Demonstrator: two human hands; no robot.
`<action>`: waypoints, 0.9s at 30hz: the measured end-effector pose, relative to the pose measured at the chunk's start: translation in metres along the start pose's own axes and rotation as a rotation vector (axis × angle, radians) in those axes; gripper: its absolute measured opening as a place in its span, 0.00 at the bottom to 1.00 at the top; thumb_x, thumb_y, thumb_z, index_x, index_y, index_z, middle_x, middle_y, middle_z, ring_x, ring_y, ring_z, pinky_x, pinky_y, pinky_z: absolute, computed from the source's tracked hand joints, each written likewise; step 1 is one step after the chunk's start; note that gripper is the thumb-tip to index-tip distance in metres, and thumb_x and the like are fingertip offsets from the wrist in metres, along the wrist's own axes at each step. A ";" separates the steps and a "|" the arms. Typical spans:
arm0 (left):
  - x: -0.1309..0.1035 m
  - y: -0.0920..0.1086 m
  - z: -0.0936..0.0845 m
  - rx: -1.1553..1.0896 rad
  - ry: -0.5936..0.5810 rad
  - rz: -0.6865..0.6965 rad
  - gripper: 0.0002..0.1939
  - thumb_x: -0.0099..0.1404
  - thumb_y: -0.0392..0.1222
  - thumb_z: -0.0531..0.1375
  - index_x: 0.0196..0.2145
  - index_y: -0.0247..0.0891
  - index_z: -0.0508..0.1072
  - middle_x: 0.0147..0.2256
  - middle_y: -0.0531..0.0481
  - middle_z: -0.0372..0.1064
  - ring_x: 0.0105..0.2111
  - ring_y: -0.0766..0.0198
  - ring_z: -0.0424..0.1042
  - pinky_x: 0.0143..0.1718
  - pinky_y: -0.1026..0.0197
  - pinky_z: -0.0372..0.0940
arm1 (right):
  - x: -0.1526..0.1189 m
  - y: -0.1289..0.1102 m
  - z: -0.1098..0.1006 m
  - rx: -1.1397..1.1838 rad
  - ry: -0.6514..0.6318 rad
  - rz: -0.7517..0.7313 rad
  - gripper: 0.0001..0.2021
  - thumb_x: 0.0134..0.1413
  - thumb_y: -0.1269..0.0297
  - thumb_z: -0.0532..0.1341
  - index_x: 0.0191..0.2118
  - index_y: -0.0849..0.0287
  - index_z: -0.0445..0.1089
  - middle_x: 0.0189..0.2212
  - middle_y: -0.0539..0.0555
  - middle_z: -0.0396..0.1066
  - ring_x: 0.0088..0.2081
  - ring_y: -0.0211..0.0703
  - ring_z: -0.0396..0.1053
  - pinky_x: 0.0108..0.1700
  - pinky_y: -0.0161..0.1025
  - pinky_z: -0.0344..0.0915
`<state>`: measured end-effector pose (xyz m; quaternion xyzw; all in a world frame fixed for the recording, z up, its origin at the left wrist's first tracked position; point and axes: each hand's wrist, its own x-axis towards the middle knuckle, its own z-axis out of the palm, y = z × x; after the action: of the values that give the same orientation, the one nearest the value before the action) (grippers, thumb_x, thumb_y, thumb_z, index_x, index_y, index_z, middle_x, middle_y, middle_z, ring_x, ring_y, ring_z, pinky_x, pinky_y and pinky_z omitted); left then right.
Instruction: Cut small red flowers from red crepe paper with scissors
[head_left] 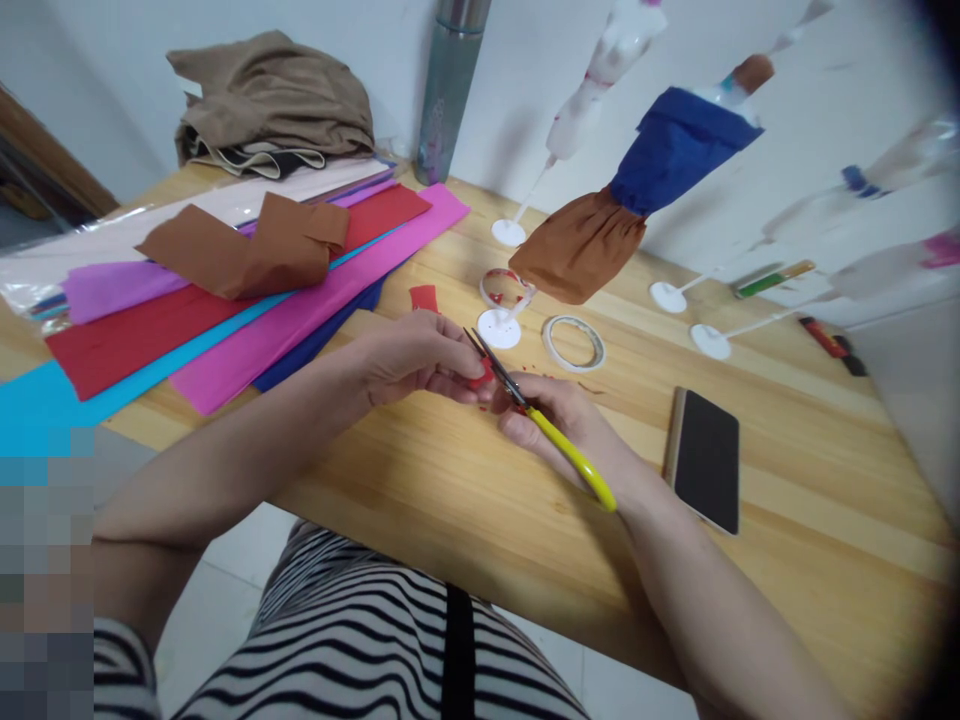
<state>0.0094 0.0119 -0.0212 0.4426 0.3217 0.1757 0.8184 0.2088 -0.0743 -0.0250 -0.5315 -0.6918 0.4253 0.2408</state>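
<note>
Between the fingertips of my left hand (431, 355) is a small red paper piece (482, 374). My right hand (555, 415) is closed around a pair of scissors with yellow handles (574, 458). The dark blades, slightly parted at the tips, point up and left beside the red piece. Whether they touch it I cannot tell. Another red scrap (424, 298) lies on the table just beyond my left hand. Past both hands stands a small mannequin in a blue top (679, 150) and a gathered brown skirt (581, 245), on a white round base (499, 328).
Rolls of tape (574, 343) lie near the base. A phone (705, 460) rests at the right. Coloured paper strips (322, 300) and brown paper (247, 250) cover the left, with folded brown cloth (277, 95) behind. A bottle (450, 100) and several bare mannequins (574, 120) stand along the wall.
</note>
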 end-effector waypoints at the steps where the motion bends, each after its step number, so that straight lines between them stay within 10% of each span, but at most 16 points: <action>1: 0.001 0.000 -0.001 0.005 -0.007 -0.003 0.04 0.55 0.29 0.65 0.24 0.30 0.79 0.26 0.46 0.77 0.29 0.65 0.76 0.37 0.63 0.71 | 0.000 0.001 0.000 -0.001 0.000 0.006 0.28 0.53 0.32 0.61 0.28 0.57 0.64 0.23 0.47 0.55 0.26 0.37 0.51 0.27 0.37 0.49; 20: 0.001 0.004 -0.006 0.058 -0.058 -0.050 0.02 0.48 0.33 0.68 0.22 0.31 0.80 0.25 0.44 0.78 0.28 0.63 0.77 0.33 0.65 0.73 | -0.001 -0.003 -0.005 0.103 -0.013 0.109 0.25 0.48 0.38 0.68 0.25 0.58 0.67 0.21 0.47 0.56 0.25 0.37 0.52 0.25 0.37 0.50; 27: 0.000 0.002 0.004 0.025 0.038 0.079 0.03 0.46 0.34 0.69 0.22 0.33 0.79 0.27 0.46 0.78 0.28 0.67 0.74 0.32 0.66 0.69 | 0.001 -0.003 0.001 0.305 0.258 -0.008 0.13 0.50 0.54 0.70 0.33 0.54 0.68 0.24 0.47 0.64 0.23 0.37 0.59 0.25 0.39 0.59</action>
<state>0.0119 0.0109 -0.0183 0.4615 0.3215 0.2122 0.7991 0.2059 -0.0736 -0.0235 -0.5361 -0.5850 0.4525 0.4069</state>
